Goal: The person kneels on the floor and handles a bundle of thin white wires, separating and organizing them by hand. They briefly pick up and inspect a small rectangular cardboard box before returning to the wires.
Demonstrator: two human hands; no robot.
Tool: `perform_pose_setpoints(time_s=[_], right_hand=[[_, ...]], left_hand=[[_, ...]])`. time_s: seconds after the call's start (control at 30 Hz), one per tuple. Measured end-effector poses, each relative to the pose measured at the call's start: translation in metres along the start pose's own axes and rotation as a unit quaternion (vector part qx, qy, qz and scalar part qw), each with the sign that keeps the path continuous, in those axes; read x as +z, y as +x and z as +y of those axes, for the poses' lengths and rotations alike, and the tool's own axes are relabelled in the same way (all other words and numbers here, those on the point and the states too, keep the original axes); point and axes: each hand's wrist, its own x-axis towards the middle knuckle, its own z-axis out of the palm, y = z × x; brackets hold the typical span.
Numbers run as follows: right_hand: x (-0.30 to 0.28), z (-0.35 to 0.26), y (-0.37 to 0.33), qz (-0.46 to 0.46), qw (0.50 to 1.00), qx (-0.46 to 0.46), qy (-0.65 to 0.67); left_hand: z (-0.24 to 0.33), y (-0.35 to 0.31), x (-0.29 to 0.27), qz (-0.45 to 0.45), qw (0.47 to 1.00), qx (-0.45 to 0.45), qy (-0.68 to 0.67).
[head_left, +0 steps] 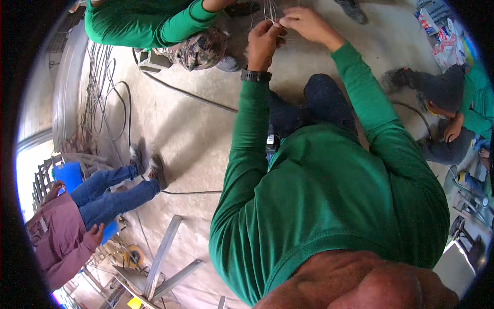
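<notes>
I see the floor (200,141) across the middle of the frame, with a co-worker (64,226) in a mauve top at its left edge. Metal bars (163,256) lie at lower left. Printed bags (445,49) sit at upper right; I can't make out their contents. At top centre, my left grip (262,45) is closed on thin wires (270,9), which rise to the frame's edge. My right grip (305,23) is narrow beside them; whether it pinches any, I cannot tell.
</notes>
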Motion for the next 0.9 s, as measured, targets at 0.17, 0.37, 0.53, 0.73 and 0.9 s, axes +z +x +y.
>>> perform_pose_setpoints(time_s=[0.17, 0.37, 0.53, 0.73, 0.9], right_hand=[[-0.022, -0.036, -0.055, -0.092, 0.992, 0.043, 0.068], [-0.023, -0.055, -0.065, 0.073, 0.973, 0.132, 0.176], [-0.018, -0.059, -0.024, 0.077, 0.952, 0.158, 0.250], [0.005, -0.013, 0.019, 0.002, 0.916, 0.200, 0.349], [0.016, -0.003, 0.018, 0.107, 0.926, 0.129, 0.338]], left_hand=[[-0.008, -0.035, 0.010, 0.043, 0.995, 0.000, -0.086], [-0.008, -0.070, 0.019, 0.057, 0.991, -0.065, -0.099], [-0.013, -0.069, 0.014, -0.033, 0.969, -0.170, -0.178], [-0.009, -0.058, 0.006, -0.069, 0.965, -0.187, -0.171], [-0.005, -0.050, -0.008, 0.126, 0.990, -0.057, 0.031]])
